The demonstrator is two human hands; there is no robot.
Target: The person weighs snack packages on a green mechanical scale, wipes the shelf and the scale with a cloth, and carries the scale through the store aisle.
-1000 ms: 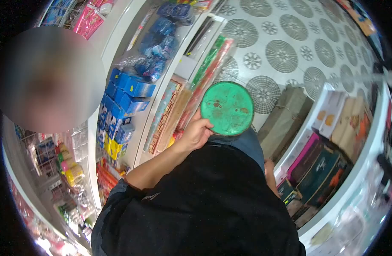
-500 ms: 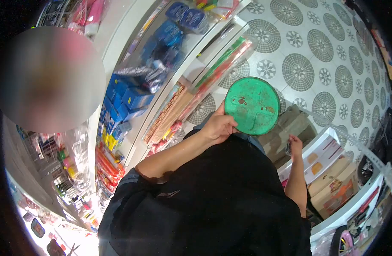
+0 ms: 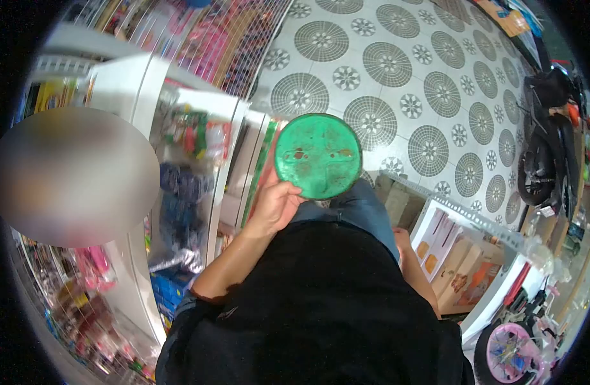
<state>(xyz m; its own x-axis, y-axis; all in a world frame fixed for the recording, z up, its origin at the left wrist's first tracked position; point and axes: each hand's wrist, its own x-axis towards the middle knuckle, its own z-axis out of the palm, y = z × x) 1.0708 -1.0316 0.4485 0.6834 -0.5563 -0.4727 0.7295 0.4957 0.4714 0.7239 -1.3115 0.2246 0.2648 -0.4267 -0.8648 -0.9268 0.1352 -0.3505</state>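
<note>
My left hand (image 3: 279, 204) grips a round green disc (image 3: 319, 154) by its lower-left edge, with the thumb on the upper face. The disc has a dark rim, raised ridges, small holes and rust-brown stains, and is held up in front of my waist. My right hand (image 3: 402, 239) hangs low by my right thigh, close to a white shelf unit. Its fingers are mostly hidden, so I cannot see whether it holds anything.
White shelves (image 3: 224, 186) with packaged goods run along the left, beside a wire rack (image 3: 243, 58). At the right, a white shelf unit (image 3: 430, 212) contains cardboard boxes (image 3: 471, 273). A pink wheel (image 3: 513, 353) and a black motorbike (image 3: 545, 147) stand beyond, on patterned floor tiles (image 3: 391, 64).
My view has turned and moved along the shelves. The green disc, still in my left hand, now appears further left. My right hand has dropped lower against my thigh.
</note>
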